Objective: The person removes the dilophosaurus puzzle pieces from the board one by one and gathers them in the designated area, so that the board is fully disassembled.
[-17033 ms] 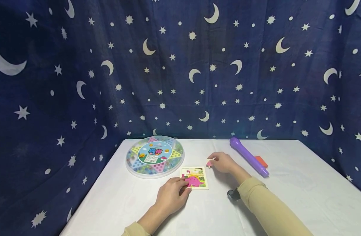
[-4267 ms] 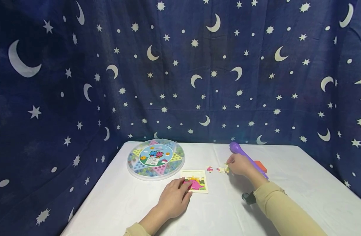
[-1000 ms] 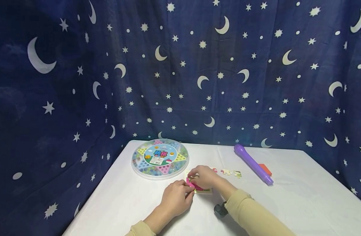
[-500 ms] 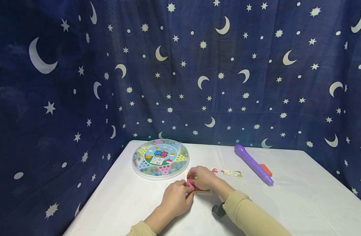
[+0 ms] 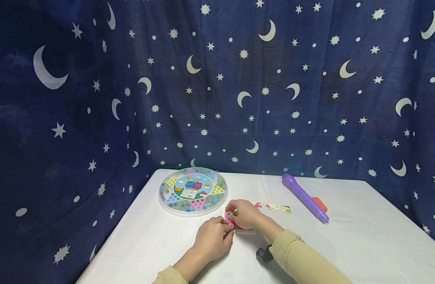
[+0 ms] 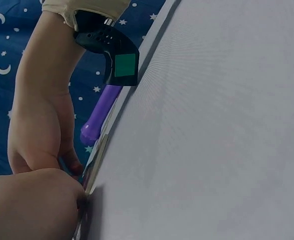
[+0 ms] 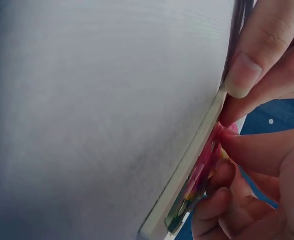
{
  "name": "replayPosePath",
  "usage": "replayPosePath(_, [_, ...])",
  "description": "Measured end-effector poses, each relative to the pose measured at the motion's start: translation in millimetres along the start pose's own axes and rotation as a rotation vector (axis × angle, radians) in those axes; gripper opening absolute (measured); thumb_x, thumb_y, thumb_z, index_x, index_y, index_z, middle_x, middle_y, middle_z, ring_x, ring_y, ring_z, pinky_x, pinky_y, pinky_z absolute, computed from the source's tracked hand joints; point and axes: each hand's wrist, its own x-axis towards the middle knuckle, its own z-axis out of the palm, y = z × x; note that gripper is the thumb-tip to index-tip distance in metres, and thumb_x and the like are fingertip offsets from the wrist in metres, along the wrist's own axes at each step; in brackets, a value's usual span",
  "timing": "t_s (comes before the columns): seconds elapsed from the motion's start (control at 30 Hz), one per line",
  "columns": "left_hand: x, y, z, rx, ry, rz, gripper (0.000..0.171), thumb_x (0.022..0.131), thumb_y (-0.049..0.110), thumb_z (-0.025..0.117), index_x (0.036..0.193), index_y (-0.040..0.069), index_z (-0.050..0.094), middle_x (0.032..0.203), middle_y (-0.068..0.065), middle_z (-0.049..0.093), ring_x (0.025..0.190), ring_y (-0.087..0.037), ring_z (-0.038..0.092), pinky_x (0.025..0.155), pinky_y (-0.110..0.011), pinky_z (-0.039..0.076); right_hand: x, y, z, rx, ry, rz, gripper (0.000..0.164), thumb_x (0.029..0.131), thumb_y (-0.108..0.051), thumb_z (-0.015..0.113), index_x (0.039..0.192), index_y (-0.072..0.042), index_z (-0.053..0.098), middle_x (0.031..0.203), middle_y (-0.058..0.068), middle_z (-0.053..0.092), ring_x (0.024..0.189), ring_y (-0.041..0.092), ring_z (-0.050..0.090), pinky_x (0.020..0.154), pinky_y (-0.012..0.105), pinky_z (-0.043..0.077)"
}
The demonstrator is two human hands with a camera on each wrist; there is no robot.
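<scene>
A small jigsaw puzzle in a cream tray (image 5: 246,231) lies on the white table, largely covered by both hands. My left hand (image 5: 214,238) grips its near-left corner; in the right wrist view the thumb lies on the outer edge and the forefinger on top. Over the tray, my right hand (image 5: 246,215) pinches at a pink puzzle piece (image 7: 204,157), which looks tilted up out of the tray. Its exact outline is hidden by the fingers. Right of the tray lie a pink piece (image 5: 257,205), a pale piece (image 5: 272,207) and a green piece (image 5: 286,210).
A round Chinese checkers box (image 5: 193,191) stands at the back left. At the back right a purple microphone-shaped stick (image 5: 305,198) lies beside an orange block (image 5: 319,204). A dark wrist camera (image 5: 264,255) hangs under my right sleeve. A star-patterned curtain surrounds the table.
Since the earliest frames, pieces have been laid in a row right of the tray, and my right hand has returned to the tray. Over the last second both hands stay nearly still.
</scene>
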Motion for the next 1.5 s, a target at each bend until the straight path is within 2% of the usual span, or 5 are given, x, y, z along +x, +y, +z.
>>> replayPosePath(0.23, [0.0,0.2,0.7,-0.002,0.008,0.004,0.014,0.088,0.023,0.075,0.098,0.022,0.085,0.083,0.007,0.065,0.075,-0.012,0.062,0.065,-0.030,0.053,-4,2,-2,0.005,0.034,-0.046,0.023,0.084,-0.005,0.080,0.098,-0.019,0.067,0.097,0.004,0.072,0.097,0.028,0.067,0.091,0.052,0.052])
replayPosePath(0.5, [-0.1,-0.1,-0.2,0.000,0.006,0.011,0.015,0.088,0.023,0.074,0.099,0.022,0.085,0.082,0.007,0.064,0.074,-0.011,0.061,0.064,-0.030,0.052,-5,5,-3,0.025,0.052,-0.060,0.021,0.085,-0.005,0.081,0.096,-0.018,0.069,0.090,-0.004,0.068,0.076,0.013,0.059,0.076,0.038,0.052])
replayPosePath(0.83, [-1.2,-0.4,1.4,0.000,0.012,0.010,0.016,0.088,0.023,0.074,0.100,0.022,0.085,0.084,0.007,0.065,0.075,-0.012,0.062,0.065,-0.031,0.053,-5,12,-5,0.100,0.061,-0.058,0.013,0.089,-0.006,0.076,0.093,-0.017,0.071,0.082,-0.009,0.066,0.073,0.008,0.059,0.073,0.034,0.049])
replayPosePath(1.2, [1.1,0.4,0.5,-0.018,0.026,0.002,0.014,0.087,0.023,0.075,0.096,0.020,0.085,0.083,0.007,0.065,0.074,-0.013,0.062,0.062,-0.031,0.052,-14,32,-24,0.182,0.061,0.107,0.005,0.094,-0.023,0.076,0.096,-0.020,0.073,0.086,-0.006,0.067,0.079,0.014,0.060,0.070,0.033,0.053])
replayPosePath(1.5, [0.7,-1.2,1.4,-0.037,0.005,-0.008,0.014,0.088,0.023,0.075,0.097,0.019,0.084,0.082,0.008,0.064,0.073,-0.011,0.060,0.062,-0.030,0.050,-28,62,-33,0.157,0.078,0.124,0.005,0.096,-0.023,0.073,0.098,-0.020,0.076,0.086,-0.007,0.068,0.076,0.014,0.059,0.070,0.036,0.050])
